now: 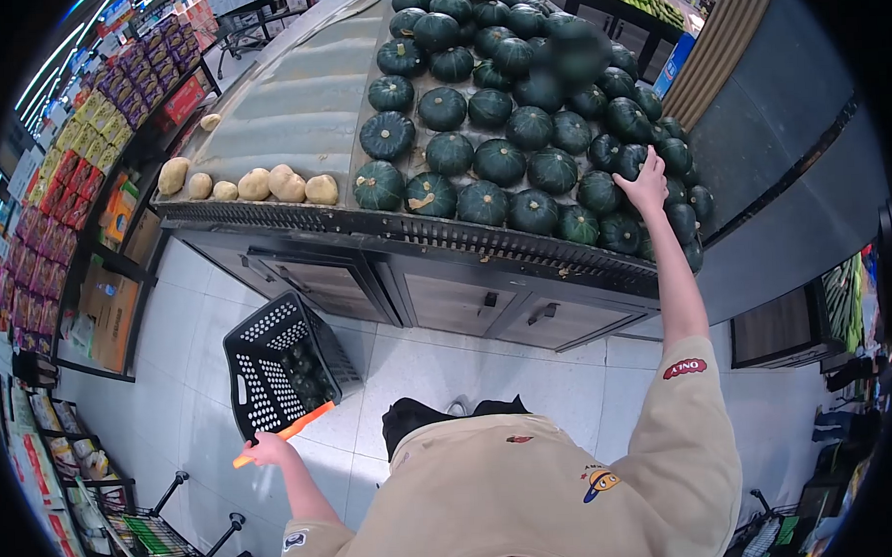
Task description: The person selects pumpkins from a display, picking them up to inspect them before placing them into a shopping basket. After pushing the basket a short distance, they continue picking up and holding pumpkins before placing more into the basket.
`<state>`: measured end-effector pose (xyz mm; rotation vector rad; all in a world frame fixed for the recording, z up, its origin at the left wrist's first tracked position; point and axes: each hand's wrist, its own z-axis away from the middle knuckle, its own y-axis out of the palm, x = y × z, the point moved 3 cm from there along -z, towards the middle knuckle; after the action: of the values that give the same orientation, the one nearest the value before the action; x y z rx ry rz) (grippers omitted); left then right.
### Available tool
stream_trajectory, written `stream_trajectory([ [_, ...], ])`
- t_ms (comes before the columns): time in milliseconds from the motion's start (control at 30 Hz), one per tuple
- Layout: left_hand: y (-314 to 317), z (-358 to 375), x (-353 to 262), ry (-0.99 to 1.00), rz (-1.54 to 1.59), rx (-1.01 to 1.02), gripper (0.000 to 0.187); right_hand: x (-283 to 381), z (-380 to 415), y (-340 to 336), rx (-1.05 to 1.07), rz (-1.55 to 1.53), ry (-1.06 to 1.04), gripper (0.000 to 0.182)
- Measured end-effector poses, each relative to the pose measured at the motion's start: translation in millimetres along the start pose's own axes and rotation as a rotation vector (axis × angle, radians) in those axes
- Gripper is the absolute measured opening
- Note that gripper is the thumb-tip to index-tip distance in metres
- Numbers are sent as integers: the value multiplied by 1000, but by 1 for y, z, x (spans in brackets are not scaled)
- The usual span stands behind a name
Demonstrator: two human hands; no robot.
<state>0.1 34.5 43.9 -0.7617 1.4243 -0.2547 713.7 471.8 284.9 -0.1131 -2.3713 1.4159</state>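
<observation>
My left hand (266,449) is closed around the orange handle (308,419) of a black shopping basket (341,356). The basket is tilted, and several dark green round things (307,374) lie in its shadowed inside. At the right of the produce stand, my right hand (645,185) has its thumb and fingers around a dark green kabocha squash (631,161), which still sits among the others. Part of that squash is hidden by the hand. Many more kabocha squashes (483,203) cover the sloping display around it.
Several potatoes (255,184) line the front edge of the stand's left half. A grey pillar (769,100) borders the stand at right. Packaged-goods shelves (78,164) run along the left. A shopping cart (161,544) stands at lower left.
</observation>
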Motion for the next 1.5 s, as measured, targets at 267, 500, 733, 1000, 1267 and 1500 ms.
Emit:
stream_trajectory([
  [267,1,1,-2,35,56,-9,27,17,4,-8,-255,-98,-263,79],
  [500,4,-6,3,9,14,-20,30,93,20,-30,-311,-311,-529,34],
  [733,10,-19,15,-8,28,14,31,179,24,-14,-125,-542,-763,22],
  [1000,-18,11,-88,-220,-1102,955,67,223,74,19,261,-652,-756,17],
  [1267,132,140,-396,1118,-221,1073,39,200,147,65,153,-451,-370,29],
  [1500,178,310,-579,1642,597,1382,27,204,149,81,-126,-260,-299,34],
])
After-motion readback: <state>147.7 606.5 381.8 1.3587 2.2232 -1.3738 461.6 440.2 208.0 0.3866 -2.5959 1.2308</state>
